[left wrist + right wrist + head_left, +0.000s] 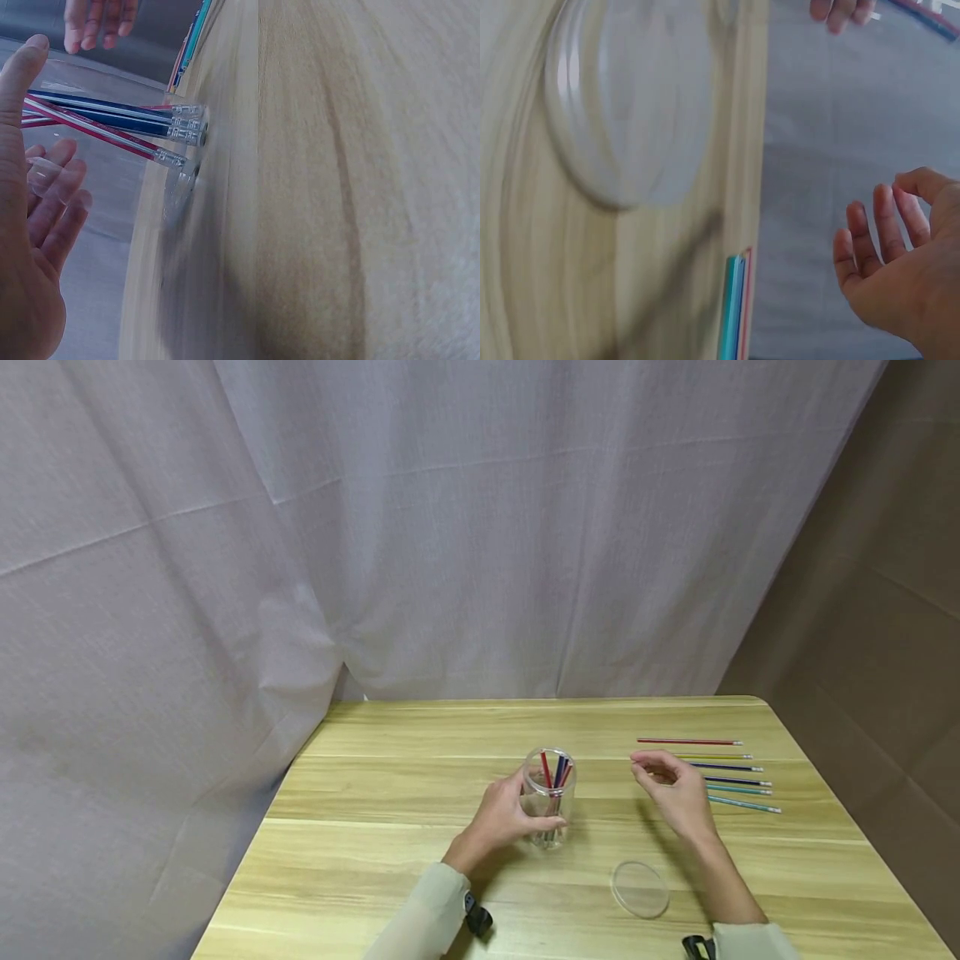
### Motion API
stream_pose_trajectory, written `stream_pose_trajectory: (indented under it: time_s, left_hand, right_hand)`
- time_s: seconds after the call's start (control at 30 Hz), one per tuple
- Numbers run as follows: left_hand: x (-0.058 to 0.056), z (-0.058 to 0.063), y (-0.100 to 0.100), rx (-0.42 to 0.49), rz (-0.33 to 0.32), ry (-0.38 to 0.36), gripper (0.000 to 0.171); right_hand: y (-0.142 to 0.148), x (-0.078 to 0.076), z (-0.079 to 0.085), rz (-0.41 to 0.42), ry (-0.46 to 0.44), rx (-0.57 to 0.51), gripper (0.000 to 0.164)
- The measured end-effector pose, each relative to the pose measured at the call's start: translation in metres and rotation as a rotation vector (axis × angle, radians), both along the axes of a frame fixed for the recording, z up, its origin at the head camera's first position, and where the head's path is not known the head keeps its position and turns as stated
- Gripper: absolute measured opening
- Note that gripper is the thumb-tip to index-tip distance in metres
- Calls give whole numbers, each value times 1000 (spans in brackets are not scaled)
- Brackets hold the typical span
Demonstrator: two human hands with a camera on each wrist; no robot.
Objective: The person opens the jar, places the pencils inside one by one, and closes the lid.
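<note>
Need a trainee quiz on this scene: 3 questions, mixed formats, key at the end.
1. True or false: while the left hand holds the clear jar, the right hand grips a pencil.
2. Where is the round lid? A) on the jar B) on the table C) in the left hand
3. Fill in: of the loose pencils lying on the table, the one farthest from the person is ____ in colour.

Key: 1. False; the left hand does hold the jar, but the right hand holds nothing. 2. B. 3. Red.
</note>
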State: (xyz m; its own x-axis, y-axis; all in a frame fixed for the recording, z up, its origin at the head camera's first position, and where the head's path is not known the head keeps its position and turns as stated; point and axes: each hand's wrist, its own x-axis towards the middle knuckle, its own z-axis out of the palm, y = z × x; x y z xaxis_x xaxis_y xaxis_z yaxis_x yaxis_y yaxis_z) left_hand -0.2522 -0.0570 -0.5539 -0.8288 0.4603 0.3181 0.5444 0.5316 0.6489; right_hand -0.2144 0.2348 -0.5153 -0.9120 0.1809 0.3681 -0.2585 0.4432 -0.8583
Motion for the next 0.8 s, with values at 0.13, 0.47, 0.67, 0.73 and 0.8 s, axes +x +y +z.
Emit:
stream_pose_trajectory:
  time_s: [0.13, 0.47, 0.67, 0.73, 0.8]
  left_hand:
    - [-1, 0, 0, 0, -1, 4, 79]
    - [1, 1, 0, -8, -4, 6, 82]
    - [1, 1, 0, -11, -1, 0, 80]
    - [1, 1, 0, -10, -1, -1, 78]
    - [0, 1, 0, -9, 0, -1, 78]
  right_hand:
    - [15, -4, -9, -28, 6, 1, 20]
    - [47, -6, -27, -66, -52, 2, 22]
    - [60, -10, -42, -131, -104, 59, 20]
    - [64, -11, -47, -131, -84, 84, 17]
    - [67, -12, -50, -127, -58, 115, 15]
